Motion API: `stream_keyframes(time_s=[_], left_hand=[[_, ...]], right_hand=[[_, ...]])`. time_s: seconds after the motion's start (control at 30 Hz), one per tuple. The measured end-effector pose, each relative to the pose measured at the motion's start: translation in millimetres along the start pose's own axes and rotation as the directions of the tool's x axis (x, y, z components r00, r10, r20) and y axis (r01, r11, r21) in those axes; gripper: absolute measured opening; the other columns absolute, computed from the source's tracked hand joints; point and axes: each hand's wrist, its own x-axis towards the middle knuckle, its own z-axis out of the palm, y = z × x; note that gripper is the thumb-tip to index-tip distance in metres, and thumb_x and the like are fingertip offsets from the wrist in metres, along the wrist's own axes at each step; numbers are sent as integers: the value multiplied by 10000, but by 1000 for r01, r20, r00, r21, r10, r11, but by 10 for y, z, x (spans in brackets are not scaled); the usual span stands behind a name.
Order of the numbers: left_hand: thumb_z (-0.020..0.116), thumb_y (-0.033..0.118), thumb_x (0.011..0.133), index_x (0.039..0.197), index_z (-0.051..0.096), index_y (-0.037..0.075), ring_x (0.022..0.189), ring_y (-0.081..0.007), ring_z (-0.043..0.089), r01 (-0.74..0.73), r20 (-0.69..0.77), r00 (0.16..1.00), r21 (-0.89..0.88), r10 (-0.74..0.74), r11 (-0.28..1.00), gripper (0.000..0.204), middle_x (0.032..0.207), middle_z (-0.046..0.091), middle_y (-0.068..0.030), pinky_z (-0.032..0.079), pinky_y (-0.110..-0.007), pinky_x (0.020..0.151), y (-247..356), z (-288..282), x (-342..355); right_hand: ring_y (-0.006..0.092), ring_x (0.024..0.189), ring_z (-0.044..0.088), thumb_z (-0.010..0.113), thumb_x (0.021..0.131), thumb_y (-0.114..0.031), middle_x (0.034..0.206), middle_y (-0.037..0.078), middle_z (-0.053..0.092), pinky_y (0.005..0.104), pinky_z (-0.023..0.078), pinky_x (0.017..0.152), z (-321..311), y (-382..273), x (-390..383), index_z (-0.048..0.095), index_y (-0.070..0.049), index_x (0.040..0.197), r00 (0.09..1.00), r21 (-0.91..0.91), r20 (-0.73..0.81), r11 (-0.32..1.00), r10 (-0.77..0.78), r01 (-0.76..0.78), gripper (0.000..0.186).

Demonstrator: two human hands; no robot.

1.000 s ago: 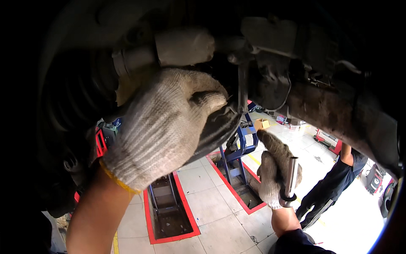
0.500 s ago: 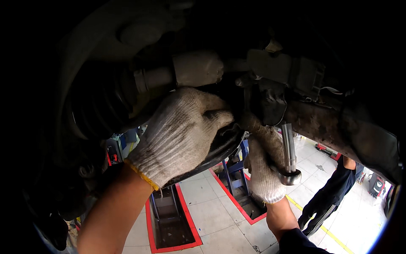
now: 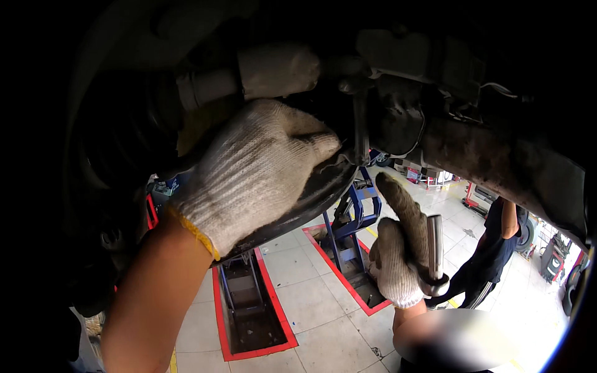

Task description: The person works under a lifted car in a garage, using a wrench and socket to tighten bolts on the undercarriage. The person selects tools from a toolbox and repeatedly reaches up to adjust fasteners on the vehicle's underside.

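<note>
Evidently, the right hand [image 3: 401,261], gloved, had its grip closed on the tool [image 3: 435,248], a shiny metal tube standing nearly upright from a rounded head, right of centre in the lower half of the frame; one finger stretched up and to the left, apart from the tool. The left hand [image 3: 261,168], also gloved, sat left of centre, its back to the view and its thumb pointing right; its fingertips were hidden, so I could not tell how wide its grip was or what it held. Just below and right of it ran the black arm [image 3: 317,205], slanting up to the right. A thin upright rod [image 3: 360,127] met that end, near the centre.

Above the left hand lay a pale cylinder [image 3: 280,69], and a rusty beam [image 3: 479,149] crossed the right side. Lower down, a blue frame [image 3: 356,214] stood in a red-edged pit, and another pit [image 3: 261,350] opened at bottom centre-left in the tiled floor [image 3: 320,339]. At the right, a co-worker [image 3: 488,258] in dark clothes stood with an arm raised.
</note>
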Motion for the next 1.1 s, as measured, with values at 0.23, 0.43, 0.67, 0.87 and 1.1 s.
stream_keyframes(time_s=[0.23,0.43,0.67,0.87,1.1], left_hand=[[659,360,987,1173,759,34,934,-188,727,168,70,985,-139,-159,976,388,1034,775,-120,545,-309,879,109,154,-73],[716,239,973,1172,711,-49,727,-115,700,72,52,997,-232,-61,970,349,915,754,-92,557,-237,639,105,199,-52],[710,231,975,1156,746,-23,803,-136,714,149,56,989,-367,-139,918,314,979,769,-108,564,-253,736,255,102,-168],[696,186,981,1161,738,-34,739,-108,703,85,121,991,-288,-52,954,287,946,764,-102,564,-239,663,169,113,-106],[655,236,1011,1131,760,26,667,-69,667,57,95,995,-243,-35,968,263,860,761,-54,521,-227,577,150,147,-141]], right_hand=[[120,674,592,635,1005,-76,782,31,625,277,458,597,-525,350,-624,596,-26,1362,971,189,28,953,235,-236,363],[349,1018,743,720,865,14,1107,209,738,419,587,892,-588,152,-551,658,62,1224,999,-65,7,997,41,-41,368],[301,974,749,740,846,-14,1090,192,752,388,582,879,-48,-451,284,698,38,1218,869,-42,-175,885,-463,463,378],[323,928,758,730,742,39,1054,195,752,374,606,848,-50,-428,259,688,46,1238,889,-186,-175,901,-423,392,498],[254,847,731,710,896,-46,998,161,759,368,590,852,-395,-170,-534,698,25,1205,991,-198,-105,978,-89,67,317]])
